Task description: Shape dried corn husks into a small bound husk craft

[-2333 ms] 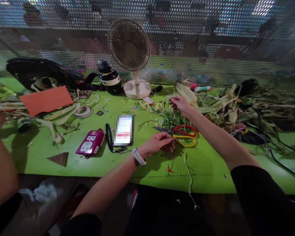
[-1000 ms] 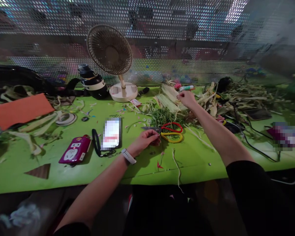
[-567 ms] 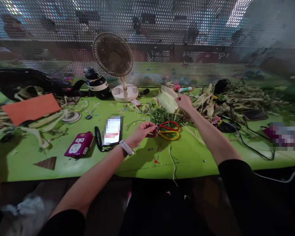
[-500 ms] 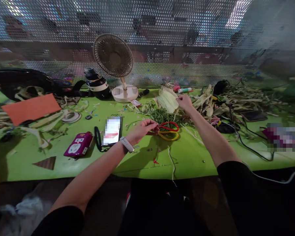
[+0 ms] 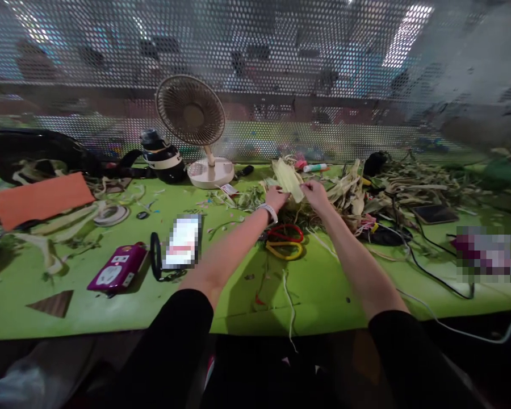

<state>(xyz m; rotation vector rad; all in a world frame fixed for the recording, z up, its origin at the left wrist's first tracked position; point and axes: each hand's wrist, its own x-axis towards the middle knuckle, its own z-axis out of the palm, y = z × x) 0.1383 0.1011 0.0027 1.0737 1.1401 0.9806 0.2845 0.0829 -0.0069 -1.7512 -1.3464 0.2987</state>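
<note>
A pale yellow-green corn husk (image 5: pixel 288 175) stands up fanned out between my two hands at the back middle of the table. My right hand (image 5: pixel 315 196) pinches its lower right edge. On the other side, my left hand (image 5: pixel 276 197), below a pale wristband, closes its fingers at the husk's lower left edge; the fingertips are partly hidden. Just below my hands lie scissors with one red and one yellow handle (image 5: pixel 284 250), touched by neither hand. More dry husks (image 5: pixel 351 193) are heaped to the right of my right hand.
A fan (image 5: pixel 210 172), a dark bottle (image 5: pixel 162 162) and a glue-stick-like tube (image 5: pixel 315 167) stand or lie along the back. Left are a phone (image 5: pixel 183 241), a purple case (image 5: pixel 118 268), a tape roll (image 5: pixel 111 214) and an orange sheet (image 5: pixel 40 199). Black cables (image 5: pixel 434 264) cross the right.
My left hand has left the scissors and moved up and right to the husk. The scissors now lie on the table. My right hand still holds the husk, now more upright.
</note>
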